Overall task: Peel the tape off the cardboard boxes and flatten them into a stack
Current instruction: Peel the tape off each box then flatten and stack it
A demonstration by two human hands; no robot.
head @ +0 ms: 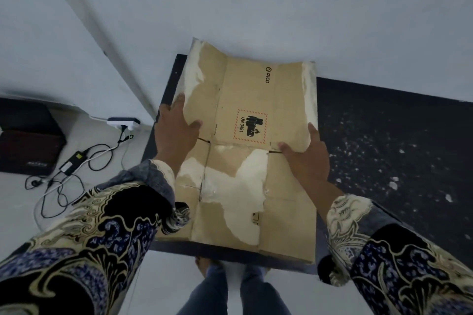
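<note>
A flattened cardboard box [245, 158] lies on a dark surface [384, 140] that stands against a white wall [281, 7], with its far end lifted slightly and leaning toward the wall. The box occupies the left part of the surface, and its near edge reaches the surface's front edge. Its upper face bears the printed word PICO, a red-bordered hazard label [250, 124] reading UN 3481, and several pale torn patches where the top paper layer is stripped away. The left hand [176, 128] rests on the box's left side, fingers extended along the edge and thumb laid across the cardboard; its grip is wide and flat, pressing rather than clasping. The right hand [307, 158] rests on the right side, thumb on the top face near the label and fingers running along the right edge; whether those fingers curl under the edge cannot be told. Both arms wear patterned sleeves [102, 238] in black, blue and cream. White flecks [371, 161] are scattered over the bare right part of the surface. On the pale floor at left lie a white power strip [123, 122], a tangle of black and white cables [64, 181] and a dark case [28, 140]. The person's legs in blue jeans [235, 291] stand just below the surface's front edge.
</note>
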